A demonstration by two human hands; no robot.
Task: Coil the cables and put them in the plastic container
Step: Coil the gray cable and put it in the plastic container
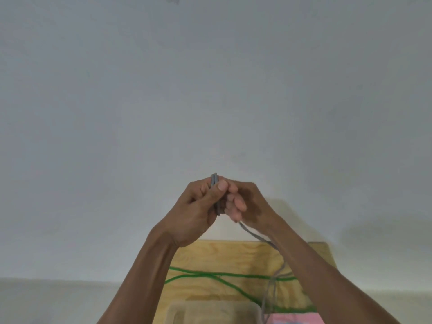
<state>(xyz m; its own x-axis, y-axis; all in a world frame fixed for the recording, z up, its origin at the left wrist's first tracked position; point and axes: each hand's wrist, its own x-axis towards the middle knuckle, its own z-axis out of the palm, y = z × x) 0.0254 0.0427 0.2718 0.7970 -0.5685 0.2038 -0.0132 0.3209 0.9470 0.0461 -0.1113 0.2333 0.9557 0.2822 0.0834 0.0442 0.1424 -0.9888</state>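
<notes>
From the head camera, both bare hands are raised together in front of a plain, matte, pale grey wall (pixel 210 90). The left hand (pixel 198 206) has its fingers curled and its thumb pressed over a small bundle of grey cable (pixel 214 183), the folded strands standing upright and poking out just above the thumbnail as smooth, round, rubbery-looking cords. The right hand (pixel 245 202) sits touching the left, its fingers curled round the same cable lower down; from under its palm a single grey strand trails down and to the right, across the forearm, then hangs in loose loops over the table. Below lies a light wooden board (pixel 222 258) with visible grain, flat and rectangular. A thin green cable (pixel 233 274) snakes across it in long, slack curves, uncoiled and well apart from the hands. At the bottom edge sits the plastic container (pixel 210 309) (translucent, beige-tinted, with rounded corners), only its far rim showing. Just right of it is a soft pink cloth (pixel 294 318), the hanging grey strand falling between the two.
</notes>
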